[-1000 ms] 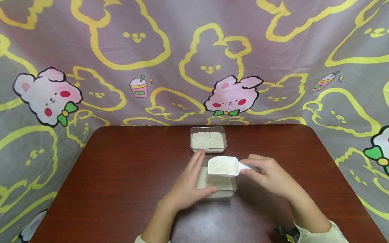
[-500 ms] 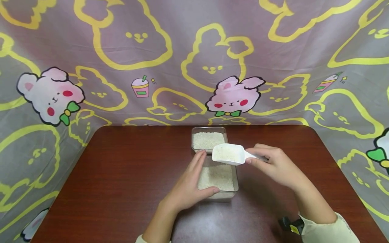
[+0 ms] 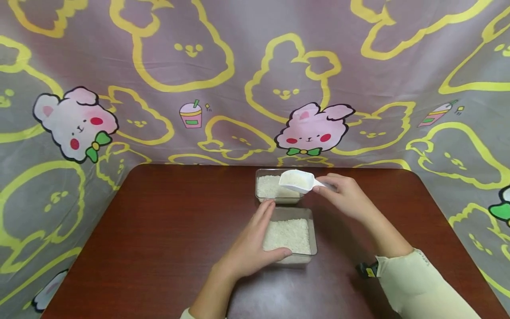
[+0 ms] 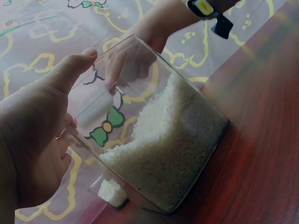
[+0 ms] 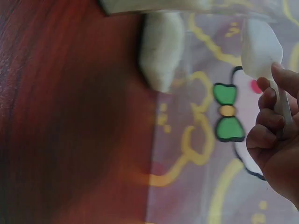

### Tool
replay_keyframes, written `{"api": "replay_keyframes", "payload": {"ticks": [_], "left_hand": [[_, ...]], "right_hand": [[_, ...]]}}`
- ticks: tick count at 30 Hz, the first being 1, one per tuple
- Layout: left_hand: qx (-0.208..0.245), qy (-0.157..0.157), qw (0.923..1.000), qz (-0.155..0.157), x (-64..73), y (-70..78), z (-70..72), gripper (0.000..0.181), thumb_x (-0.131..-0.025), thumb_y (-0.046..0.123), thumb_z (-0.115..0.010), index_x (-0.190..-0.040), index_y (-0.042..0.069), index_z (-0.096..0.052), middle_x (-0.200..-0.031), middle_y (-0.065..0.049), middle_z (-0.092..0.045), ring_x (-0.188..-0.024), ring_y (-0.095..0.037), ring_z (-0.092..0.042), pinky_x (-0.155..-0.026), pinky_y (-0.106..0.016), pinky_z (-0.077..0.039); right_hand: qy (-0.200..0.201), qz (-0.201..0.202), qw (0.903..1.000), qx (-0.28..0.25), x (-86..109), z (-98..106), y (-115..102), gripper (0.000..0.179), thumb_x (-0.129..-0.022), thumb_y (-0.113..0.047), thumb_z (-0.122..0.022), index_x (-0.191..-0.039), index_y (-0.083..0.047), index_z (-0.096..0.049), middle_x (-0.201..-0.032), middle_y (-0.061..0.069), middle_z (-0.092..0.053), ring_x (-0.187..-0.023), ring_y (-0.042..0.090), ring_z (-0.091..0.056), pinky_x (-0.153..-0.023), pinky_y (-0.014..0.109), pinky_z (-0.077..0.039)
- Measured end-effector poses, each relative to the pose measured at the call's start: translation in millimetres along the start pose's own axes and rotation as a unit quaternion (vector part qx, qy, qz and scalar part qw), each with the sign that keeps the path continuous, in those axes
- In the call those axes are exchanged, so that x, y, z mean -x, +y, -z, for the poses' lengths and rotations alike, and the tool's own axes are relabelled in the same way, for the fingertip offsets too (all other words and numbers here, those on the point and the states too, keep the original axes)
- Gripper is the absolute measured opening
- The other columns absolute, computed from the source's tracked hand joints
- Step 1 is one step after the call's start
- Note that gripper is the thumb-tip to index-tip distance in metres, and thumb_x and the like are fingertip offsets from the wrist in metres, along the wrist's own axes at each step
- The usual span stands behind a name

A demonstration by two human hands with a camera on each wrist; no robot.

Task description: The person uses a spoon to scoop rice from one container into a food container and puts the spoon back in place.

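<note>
My right hand (image 3: 345, 195) grips the handle of a white scoop (image 3: 306, 188) filled with white rice (image 3: 293, 178). The scoop is above the right part of the far clear container (image 3: 256, 188), roughly level, with rice in the container below. In the right wrist view, the scoop (image 5: 261, 49) shows its underside, and curled fingers (image 5: 268, 116) wrap its handle. My left hand (image 3: 251, 246) holds the near clear container (image 3: 313, 230) at its front left corner, thumb on the front rim and fingers along the left side. In the left wrist view, rice (image 4: 182, 149) slopes inside this container.
Both containers stand on a dark reddish-brown table (image 3: 179, 212), one behind the other with a small gap. A patterned cloth (image 3: 223, 57) hangs behind the table and at both sides. A black strap device (image 3: 367, 269) sits at the right sleeve.
My right hand has lifted the rice-filled scoop from above the near container and carried it away from me, over the far one. My left hand has stayed on the near container.
</note>
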State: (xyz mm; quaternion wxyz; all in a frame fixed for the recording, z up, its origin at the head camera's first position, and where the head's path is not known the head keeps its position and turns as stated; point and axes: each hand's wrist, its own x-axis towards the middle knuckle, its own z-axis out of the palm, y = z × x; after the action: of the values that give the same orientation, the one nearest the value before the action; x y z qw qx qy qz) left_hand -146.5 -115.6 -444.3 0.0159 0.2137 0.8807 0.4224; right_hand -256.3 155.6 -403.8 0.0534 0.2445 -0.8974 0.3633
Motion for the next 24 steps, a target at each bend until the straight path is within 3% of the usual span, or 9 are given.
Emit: {"api": "replay_keyframes", "payload": {"ticks": [8, 16, 24], "left_hand": [[0.004, -0.003, 1.0, 0.006, 0.1, -0.2, -0.9, 0.106, -0.081, 0.054, -0.074, -0.159, 0.027, -0.007, -0.164, 0.015, -0.003, -0.151, -0.014, -0.014, -0.117, -0.051, -0.027], [0.001, 0.004, 1.0, -0.001, 1.7, 0.1, -2.0, 0.107, -0.081, 0.054, -0.074, -0.159, 0.023, -0.008, -0.164, 0.012, -0.004, -0.151, -0.016, -0.014, -0.117, -0.052, -0.027], [-0.01, 0.009, 0.9998, -0.015, 0.9, 0.7, -0.1, 0.107, -0.081, 0.052, -0.074, -0.159, 0.02, -0.009, -0.165, 0.01, -0.005, -0.151, -0.017, -0.014, -0.118, -0.051, -0.028]], "right_hand": [[-0.019, -0.02, 0.9996, 0.007, -24.2, -30, 19, 0.024, -0.091, -0.017, -0.071, -0.11, -0.003, -0.073, -0.098, 0.011, -0.072, -0.089, 0.024, -0.064, -0.081, 0.045, -0.054], [-0.048, -0.01, 0.9985, 0.026, -39.8, -48, 12, 0.022, -0.091, -0.018, -0.069, -0.105, -0.002, -0.074, -0.091, 0.009, -0.072, -0.081, 0.022, -0.06, -0.074, 0.039, -0.053], [-0.073, -0.009, 0.9963, 0.044, -52.4, -56, 3, 0.026, -0.093, -0.021, -0.067, -0.109, -0.002, -0.074, -0.102, 0.011, -0.074, -0.094, 0.025, -0.067, -0.084, 0.046, -0.055]]}}
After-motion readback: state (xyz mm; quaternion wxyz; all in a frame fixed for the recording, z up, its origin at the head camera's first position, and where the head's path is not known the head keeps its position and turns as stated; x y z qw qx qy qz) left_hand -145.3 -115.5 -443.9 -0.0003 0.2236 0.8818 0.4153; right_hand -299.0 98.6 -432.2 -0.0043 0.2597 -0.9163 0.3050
